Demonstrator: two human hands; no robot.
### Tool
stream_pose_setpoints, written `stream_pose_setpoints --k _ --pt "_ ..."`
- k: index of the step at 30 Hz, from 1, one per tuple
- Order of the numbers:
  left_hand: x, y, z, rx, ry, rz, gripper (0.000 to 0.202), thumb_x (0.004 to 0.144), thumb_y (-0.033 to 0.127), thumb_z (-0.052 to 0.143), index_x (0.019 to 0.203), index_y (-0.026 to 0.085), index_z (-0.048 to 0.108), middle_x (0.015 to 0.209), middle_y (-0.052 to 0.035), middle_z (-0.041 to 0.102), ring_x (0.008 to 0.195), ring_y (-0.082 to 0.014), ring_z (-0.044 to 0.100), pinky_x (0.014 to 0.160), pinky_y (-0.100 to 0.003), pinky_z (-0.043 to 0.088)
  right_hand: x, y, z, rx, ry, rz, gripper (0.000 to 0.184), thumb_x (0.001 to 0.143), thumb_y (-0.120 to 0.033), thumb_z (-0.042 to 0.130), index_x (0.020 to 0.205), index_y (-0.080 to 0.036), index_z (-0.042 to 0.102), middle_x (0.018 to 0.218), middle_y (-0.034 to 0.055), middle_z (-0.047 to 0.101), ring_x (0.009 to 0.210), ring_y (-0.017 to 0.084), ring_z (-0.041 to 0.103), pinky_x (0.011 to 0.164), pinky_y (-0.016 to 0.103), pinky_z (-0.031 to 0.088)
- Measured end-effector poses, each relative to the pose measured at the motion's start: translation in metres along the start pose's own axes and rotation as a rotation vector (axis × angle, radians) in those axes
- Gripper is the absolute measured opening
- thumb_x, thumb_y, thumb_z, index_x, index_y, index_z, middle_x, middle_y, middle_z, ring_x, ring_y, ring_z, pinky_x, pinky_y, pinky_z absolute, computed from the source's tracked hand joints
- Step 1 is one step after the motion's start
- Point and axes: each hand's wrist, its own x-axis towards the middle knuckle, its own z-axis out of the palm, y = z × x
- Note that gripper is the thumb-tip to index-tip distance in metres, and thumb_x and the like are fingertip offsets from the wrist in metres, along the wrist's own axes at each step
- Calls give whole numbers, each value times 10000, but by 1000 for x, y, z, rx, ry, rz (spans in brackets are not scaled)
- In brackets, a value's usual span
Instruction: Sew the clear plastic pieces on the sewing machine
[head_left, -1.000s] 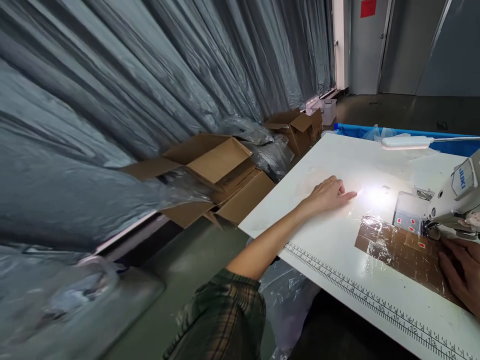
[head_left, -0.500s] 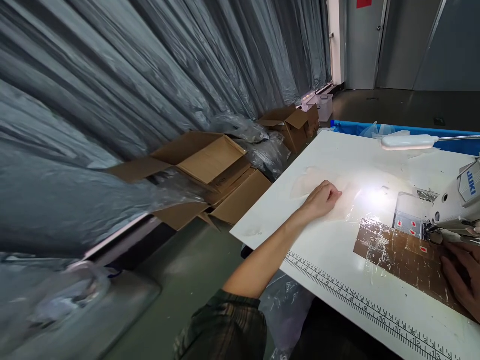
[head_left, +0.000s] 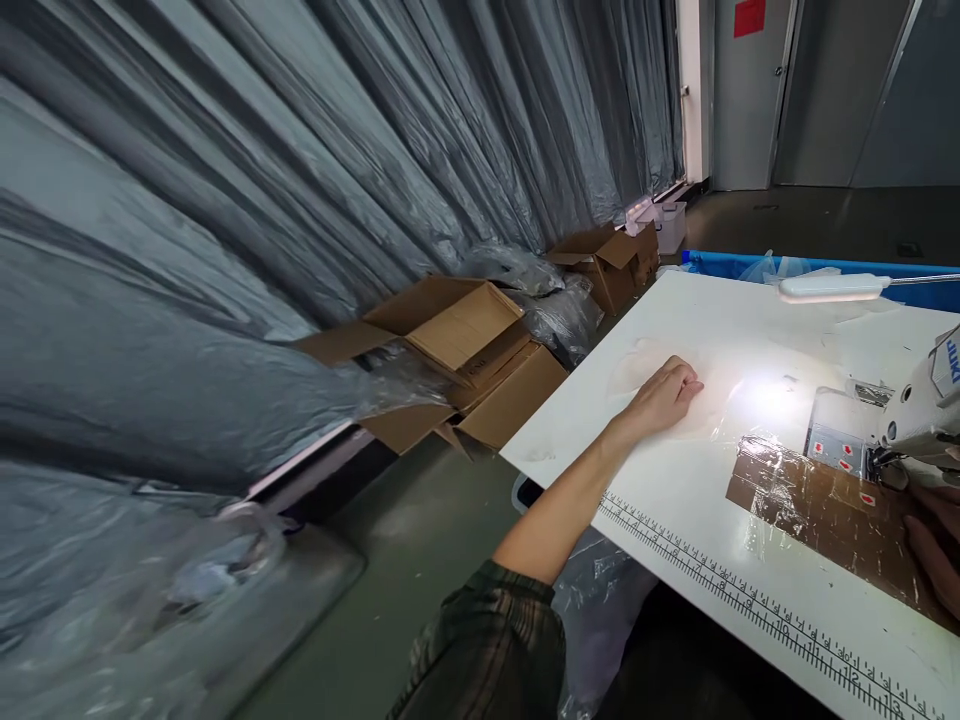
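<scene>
My left hand point(head_left: 667, 393) rests on the white sewing table point(head_left: 675, 505), closed, its fingers curled down over thin, see-through pale fabric point(head_left: 634, 368). Whatever its fingertips grip is hidden. At the right edge of the picture, my right hand point(head_left: 937, 535) is partly cut off. Its visible thumb and fingers are apart, stretched over a brown, tape-covered board point(head_left: 806, 505) close to the needle area. The white sewing machine head point(head_left: 919, 405) stands just beyond that hand. Small red arrow marks show on its metal plate point(head_left: 832, 440) and on the board.
A printed ruler point(head_left: 720, 590) runs along the table's front edge. The lamp point(head_left: 832, 288) reaches over the back, before a blue bin edge point(head_left: 720, 262). Open cardboard boxes point(head_left: 469, 325) and plastic bags point(head_left: 562, 310) lie left, beneath a grey curtain point(head_left: 337, 150).
The view has swung slightly left, so the table and both hands appear farther right and less of my right hand shows. My left hand stays closed at about the same place on the table.
</scene>
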Motion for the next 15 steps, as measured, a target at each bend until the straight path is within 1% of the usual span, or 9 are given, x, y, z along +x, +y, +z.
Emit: stream_pose_setpoints --k 2,4,7,10,12,14,15 --pt "0 1 -1 -31 2 5 163 935 222 511 773 208 507 1030 -35 634 948 -168 602 923 -312 485 1 0 -1 11 -24 7 490 937 -558 373 1072 -260 737 1026 150 723 786 314 712 534 409 564" --pt "1 -1 -2 -52 32 -24 183 949 223 491 766 212 485 923 -17 637 898 -162 602 866 -297 490 3 0 -2 35 -53 13 499 928 -558 381 1098 -252 737 1045 149 726 761 300 705 547 410 565" --pt "4 -7 -5 -68 119 -85 153 947 213 482 796 214 465 810 6 606 797 -148 589 763 -274 484 6 2 -3 68 -46 4 506 906 -553 401 1089 -226 742 1094 161 721 836 311 709 609 429 584" --pt "6 -12 -9 -101 174 -101 78 901 150 505 846 204 495 810 18 596 765 -122 584 727 -239 471 4 3 -4 67 -17 -15 476 904 -539 410 1038 -235 751 1080 156 726 889 323 710 623 440 589" --pt "5 -12 -11 -123 156 -84 96 869 108 502 837 191 538 792 23 597 736 -109 578 705 -221 463 1 -2 -6 56 -16 -58 455 925 -508 392 1018 -252 756 1070 134 733 872 309 718 600 422 588" --pt "3 -11 -11 -139 114 -60 161 841 75 485 832 181 606 770 27 610 693 -104 562 685 -215 458 -3 -14 -8 77 -27 -155 440 952 -467 374 1011 -257 756 1072 106 736 817 272 727 595 389 595" --pt "1 -10 -12 -147 93 -48 210 828 62 476 856 182 646 772 28 624 676 -103 554 684 -217 460 -4 -23 -8 105 -34 -215 430 969 -443 367 1026 -254 750 1089 97 733 792 249 727 620 371 606"
